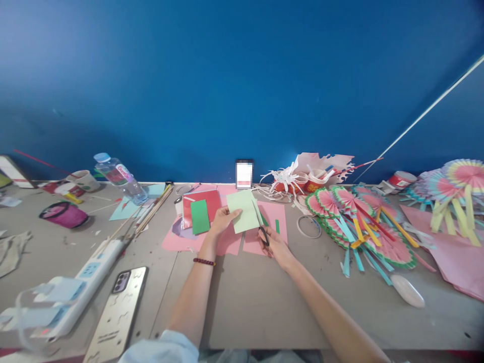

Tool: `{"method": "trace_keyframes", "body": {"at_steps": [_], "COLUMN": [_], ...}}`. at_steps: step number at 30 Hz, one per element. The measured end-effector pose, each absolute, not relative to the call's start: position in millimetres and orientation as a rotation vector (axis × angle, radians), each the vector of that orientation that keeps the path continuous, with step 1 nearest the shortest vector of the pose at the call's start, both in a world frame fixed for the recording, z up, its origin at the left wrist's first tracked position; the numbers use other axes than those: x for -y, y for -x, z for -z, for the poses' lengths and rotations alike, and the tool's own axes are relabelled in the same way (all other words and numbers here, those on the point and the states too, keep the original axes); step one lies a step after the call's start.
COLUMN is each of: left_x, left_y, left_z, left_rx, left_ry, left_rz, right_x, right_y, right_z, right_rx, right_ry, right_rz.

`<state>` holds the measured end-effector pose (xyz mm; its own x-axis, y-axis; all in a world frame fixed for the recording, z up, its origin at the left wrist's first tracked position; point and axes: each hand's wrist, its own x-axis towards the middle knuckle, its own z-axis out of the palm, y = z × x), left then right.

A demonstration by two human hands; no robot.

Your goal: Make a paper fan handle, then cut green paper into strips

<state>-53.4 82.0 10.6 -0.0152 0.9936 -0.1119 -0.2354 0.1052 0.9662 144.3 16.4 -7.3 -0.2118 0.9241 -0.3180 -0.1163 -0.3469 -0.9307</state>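
Observation:
My left hand (225, 220) pinches the left edge of a pale green paper sheet (244, 209) and holds it above the table. In my right hand (277, 247) is a pair of scissors (263, 235) with black handles. The blades lie along the sheet's right side, where a narrow strip stands partly apart from the rest. Pink paper (227, 244) spreads on the table beneath both hands. Left of my left hand, a dark green paper piece (199, 217) rests on a red packet (214, 200). A small green strip (277, 226) lies on the pink paper at right.
Folded paper fans (378, 227) pile up at right, beside a roll of tape (309, 227) and a white spoon-like object (407, 291). At left are a power strip (86, 282), a phone (117, 315) and a tilted water bottle (121, 176). A blue wall (242, 91) rises behind.

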Motion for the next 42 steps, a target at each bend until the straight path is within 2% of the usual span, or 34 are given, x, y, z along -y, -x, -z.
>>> {"method": "trace_keyframes", "body": {"at_steps": [42], "left_x": [-79], "left_y": [52], "left_z": [-17], "left_rx": [-1.111], "left_ry": [-0.941], "left_rz": [-1.238], "right_x": [-14], "right_y": [-141], "right_z": [-2], "right_rx": [1.039], "right_ry": [1.249], "right_rz": [-1.637]}}
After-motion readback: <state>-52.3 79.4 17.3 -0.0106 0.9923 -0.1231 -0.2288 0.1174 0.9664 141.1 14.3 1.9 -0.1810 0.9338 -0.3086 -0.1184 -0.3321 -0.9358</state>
